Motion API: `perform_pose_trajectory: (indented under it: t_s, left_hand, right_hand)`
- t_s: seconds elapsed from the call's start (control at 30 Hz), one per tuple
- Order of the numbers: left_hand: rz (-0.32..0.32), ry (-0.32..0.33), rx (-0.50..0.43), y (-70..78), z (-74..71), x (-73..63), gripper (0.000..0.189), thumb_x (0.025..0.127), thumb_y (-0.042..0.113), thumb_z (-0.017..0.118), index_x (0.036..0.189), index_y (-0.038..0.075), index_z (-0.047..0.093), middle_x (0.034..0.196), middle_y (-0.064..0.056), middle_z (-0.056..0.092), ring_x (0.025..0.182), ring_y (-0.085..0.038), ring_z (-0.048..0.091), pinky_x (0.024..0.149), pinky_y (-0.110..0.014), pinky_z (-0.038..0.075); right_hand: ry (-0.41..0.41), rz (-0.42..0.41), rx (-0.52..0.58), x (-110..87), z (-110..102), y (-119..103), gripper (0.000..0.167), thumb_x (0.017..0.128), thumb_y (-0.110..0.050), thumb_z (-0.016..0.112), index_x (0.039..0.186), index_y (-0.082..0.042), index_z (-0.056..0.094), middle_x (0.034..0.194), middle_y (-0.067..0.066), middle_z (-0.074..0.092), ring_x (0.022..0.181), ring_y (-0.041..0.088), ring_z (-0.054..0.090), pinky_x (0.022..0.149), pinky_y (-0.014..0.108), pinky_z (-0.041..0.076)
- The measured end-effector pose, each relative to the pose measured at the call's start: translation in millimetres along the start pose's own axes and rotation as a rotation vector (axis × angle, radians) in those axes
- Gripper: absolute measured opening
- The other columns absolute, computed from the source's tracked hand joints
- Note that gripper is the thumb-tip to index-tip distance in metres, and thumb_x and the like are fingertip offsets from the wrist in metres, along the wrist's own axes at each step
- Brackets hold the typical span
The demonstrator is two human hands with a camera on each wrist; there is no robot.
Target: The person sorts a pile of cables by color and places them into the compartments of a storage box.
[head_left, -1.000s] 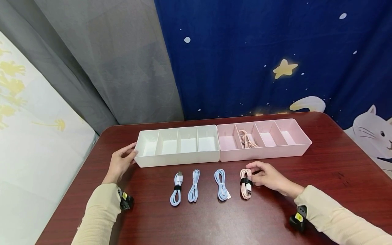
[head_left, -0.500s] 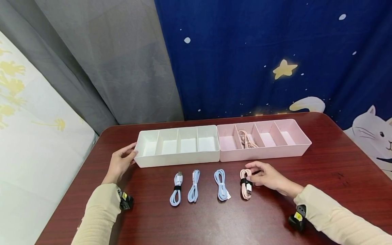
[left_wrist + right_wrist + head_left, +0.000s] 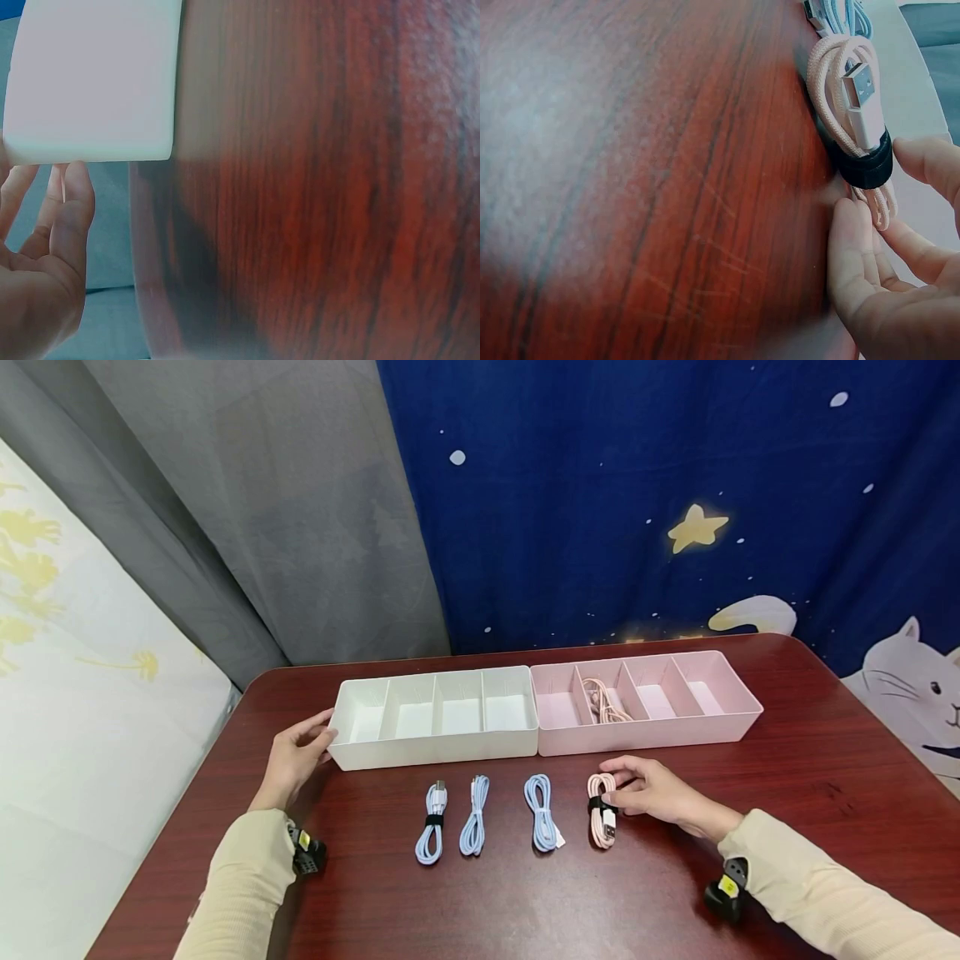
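My left hand [image 3: 296, 760] is at the left end of a white divided box [image 3: 431, 750], its fingertips touching the end wall. In the left wrist view the fingers look extended against the white box [image 3: 94, 82]. My right hand [image 3: 656, 793] rests at the right side of a coiled pink USB cable [image 3: 600, 785], which lies on the table. In the right wrist view the thumb is near the black strap [image 3: 866, 169] round the coil, and the other fingertips touch its end. Three coiled light-blue cables lie to the left: one strapped [image 3: 429, 843], a second [image 3: 474, 827], a third [image 3: 542, 810].
Against the white box's right end stands a pink divided box [image 3: 652, 735]. A loose pink cable [image 3: 603, 706] lies in its second compartment from the left. Both boxes sit toward the back of the dark red wooden table [image 3: 480, 910]. Curtains [image 3: 562, 527] hang behind.
Nearly nothing differs. My right hand has shifted very slightly to the left by the pink cable; the left hand, the boxes and the cables look the same.
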State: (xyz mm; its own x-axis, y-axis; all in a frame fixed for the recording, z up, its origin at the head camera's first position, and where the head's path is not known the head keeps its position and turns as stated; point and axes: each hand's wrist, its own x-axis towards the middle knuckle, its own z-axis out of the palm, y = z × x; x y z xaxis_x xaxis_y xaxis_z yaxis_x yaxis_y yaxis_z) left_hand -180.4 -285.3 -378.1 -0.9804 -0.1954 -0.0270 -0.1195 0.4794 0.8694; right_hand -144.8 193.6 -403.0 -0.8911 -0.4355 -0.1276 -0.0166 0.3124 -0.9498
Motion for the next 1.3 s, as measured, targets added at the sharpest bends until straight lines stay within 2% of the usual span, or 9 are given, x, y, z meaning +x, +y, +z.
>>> perform_pose_trajectory:
  t_s: [0.33, 0.8, 1.0, 1.3]
  left_hand:
    - [0.009, 0.004, -0.001, -0.5, -0.4, -0.2, 0.045, 0.088, 0.025, 0.055, 0.131, 0.013, 0.046, 0.109, -0.016, 0.051, 0.076, 0.000, 0.054, 0.066, -0.017, 0.048]
    - [0.008, 0.005, 0.000, 0.2, -0.2, -0.1, 0.045, 0.088, 0.025, 0.055, 0.131, 0.013, 0.046, 0.108, -0.016, 0.051, 0.075, 0.000, 0.054, 0.066, -0.017, 0.048]
    - [0.010, 0.002, -0.002, 0.7, -0.2, 0.6, 0.045, 0.088, 0.026, 0.055, 0.131, 0.014, 0.046, 0.108, -0.016, 0.051, 0.075, 0.000, 0.054, 0.067, -0.018, 0.049]
    - [0.013, -0.008, 0.003, 0.1, -0.6, -0.5, 0.045, 0.088, 0.027, 0.055, 0.131, 0.013, 0.046, 0.109, -0.016, 0.051, 0.076, 0.000, 0.054, 0.067, -0.019, 0.049]
  right_hand:
    - [-0.045, 0.025, -0.003, 1.8, -1.6, -2.8, 0.053, 0.079, -0.005, 0.065, 0.120, 0.018, 0.040, 0.089, 0.013, 0.052, 0.071, 0.011, 0.055, 0.059, 0.029, 0.051]
    - [-0.047, 0.062, 0.027, 1.5, -4.2, -2.1, 0.051, 0.079, -0.007, 0.065, 0.117, 0.018, 0.041, 0.086, 0.010, 0.052, 0.072, 0.011, 0.051, 0.063, 0.031, 0.051]
    - [-0.050, 0.074, 0.040, 2.6, -6.1, -0.2, 0.048, 0.080, -0.007, 0.064, 0.115, 0.017, 0.042, 0.085, 0.009, 0.052, 0.074, 0.013, 0.052, 0.066, 0.035, 0.051]
    - [-0.048, 0.068, 0.038, 2.6, -4.7, 3.1, 0.039, 0.080, -0.005, 0.060, 0.109, 0.018, 0.047, 0.083, 0.008, 0.055, 0.072, 0.015, 0.056, 0.065, 0.035, 0.051]
